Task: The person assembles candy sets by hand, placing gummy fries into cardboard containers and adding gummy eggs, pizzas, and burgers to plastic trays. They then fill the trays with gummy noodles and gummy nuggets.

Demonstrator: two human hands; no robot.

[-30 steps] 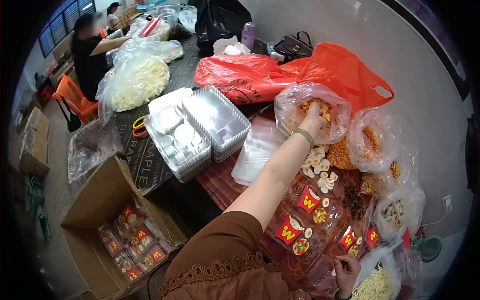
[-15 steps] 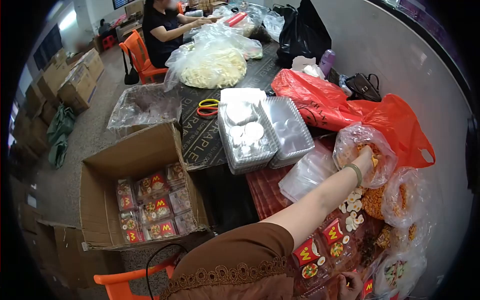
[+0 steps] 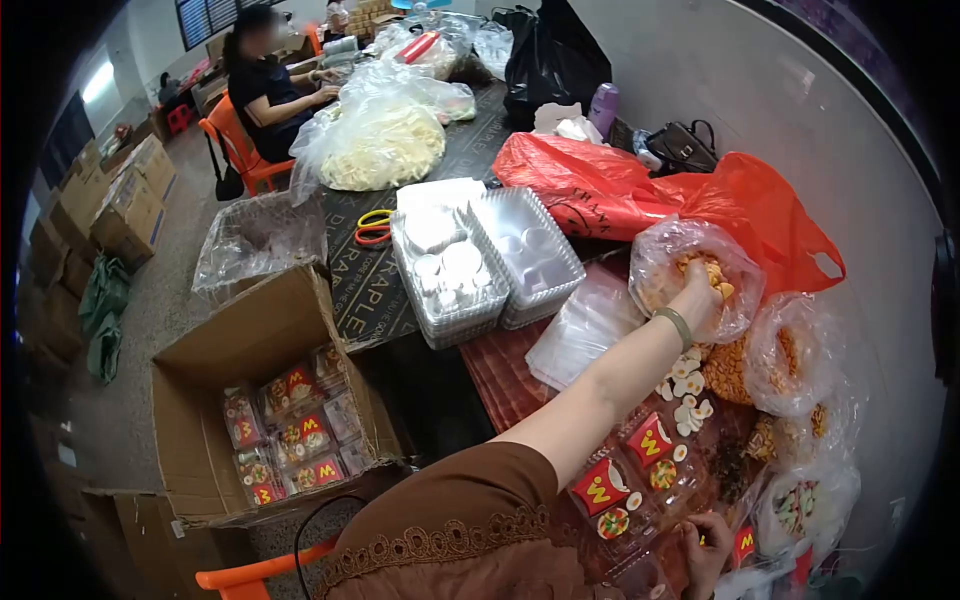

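Wine-red tabletop (image 3: 488, 385): left hand (image 3: 703, 299) inside 1 clear, crumpled plastic bag (image 3: 650, 262) of small orange pieces (image 3: 712, 268), grip hidden; its wrist snagging the rim could spill them. Right hand (image 3: 710, 553) curled, contents unclear.

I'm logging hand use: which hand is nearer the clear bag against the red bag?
Left. The left hand reaches into the clear bag; the right hand is apart from it, lower in view.
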